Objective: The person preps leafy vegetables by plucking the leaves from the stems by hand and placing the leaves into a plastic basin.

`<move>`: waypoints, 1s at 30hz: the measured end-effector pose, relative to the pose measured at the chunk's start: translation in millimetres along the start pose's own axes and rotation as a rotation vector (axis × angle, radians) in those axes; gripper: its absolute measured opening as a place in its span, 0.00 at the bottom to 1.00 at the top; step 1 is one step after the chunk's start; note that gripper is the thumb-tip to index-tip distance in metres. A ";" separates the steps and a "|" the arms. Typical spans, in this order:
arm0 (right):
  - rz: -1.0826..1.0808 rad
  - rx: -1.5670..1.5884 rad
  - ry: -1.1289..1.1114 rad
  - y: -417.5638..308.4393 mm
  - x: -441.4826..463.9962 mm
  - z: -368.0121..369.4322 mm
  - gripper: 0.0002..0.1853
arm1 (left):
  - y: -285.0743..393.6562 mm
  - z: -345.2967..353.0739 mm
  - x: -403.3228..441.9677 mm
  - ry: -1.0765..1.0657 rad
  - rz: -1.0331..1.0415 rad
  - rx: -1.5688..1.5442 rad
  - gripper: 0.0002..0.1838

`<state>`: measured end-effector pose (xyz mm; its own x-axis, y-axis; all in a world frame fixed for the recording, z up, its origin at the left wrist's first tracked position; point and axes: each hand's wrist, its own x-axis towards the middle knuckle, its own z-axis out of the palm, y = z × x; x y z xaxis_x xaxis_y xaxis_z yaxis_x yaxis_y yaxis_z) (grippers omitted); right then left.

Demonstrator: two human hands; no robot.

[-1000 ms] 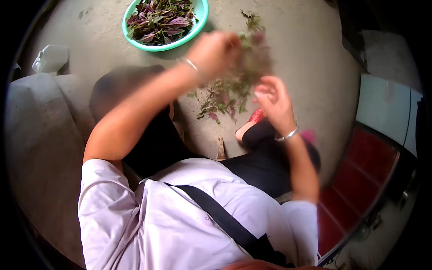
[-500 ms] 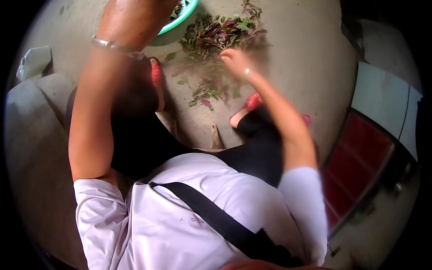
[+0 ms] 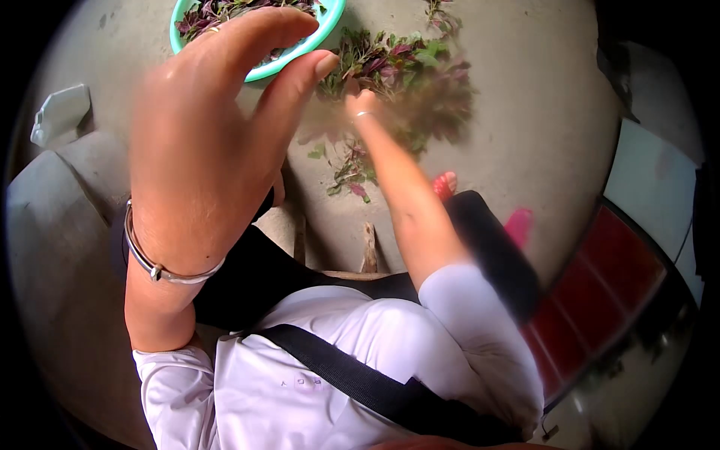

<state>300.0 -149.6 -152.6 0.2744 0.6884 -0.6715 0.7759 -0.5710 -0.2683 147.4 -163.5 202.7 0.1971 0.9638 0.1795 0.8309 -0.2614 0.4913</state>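
Observation:
My left hand (image 3: 199, 142) is raised close to the camera, with a metal bangle on its wrist. Its thumb and fingers are apart, with nothing between them. Farther off, my right hand (image 3: 364, 103) is closed at the stem end of a bunch of green and purple leafy stems (image 3: 397, 64) low over the floor. Part of the bunch is blurred. Loose leaves (image 3: 354, 169) lie on the concrete nearer my feet. A turquoise basin (image 3: 332, 26) of purple-green leaves stands behind my left hand, which covers part of it.
A translucent plastic jug (image 3: 64, 114) and a grey covered surface (image 3: 56, 225) are at the left. At the right are a dark red panelled piece (image 3: 600, 292) and a pale panel (image 3: 651, 169). A wooden piece (image 3: 369, 247) stands between my legs. A small sprig (image 3: 442, 19) lies beyond the bunch.
My left hand has risen from the leaves toward the camera and stands open. My right hand has moved left and closed at the stems. The basin, partly out of view half a second ago, shows more.

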 end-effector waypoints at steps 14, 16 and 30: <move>-0.203 0.851 -0.349 50.3 -98.3 -158.0 0.08 | -5.1 14.0 -9.8 0.017 -0.089 -0.246 0.10; -0.276 0.867 -0.313 50.5 -125.8 -183.5 0.08 | 3.2 20.8 -8.8 -0.150 -0.201 -0.352 0.10; -0.676 0.893 0.131 57.5 -255.5 -238.8 0.09 | 68.4 97.9 -42.3 -0.621 -0.185 -1.193 0.12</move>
<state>410.2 -251.5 168.5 0.0504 0.9892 -0.1374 0.1175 -0.1425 -0.9828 246.8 -217.1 145.3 0.5962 0.7709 -0.2241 -0.0194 0.2929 0.9560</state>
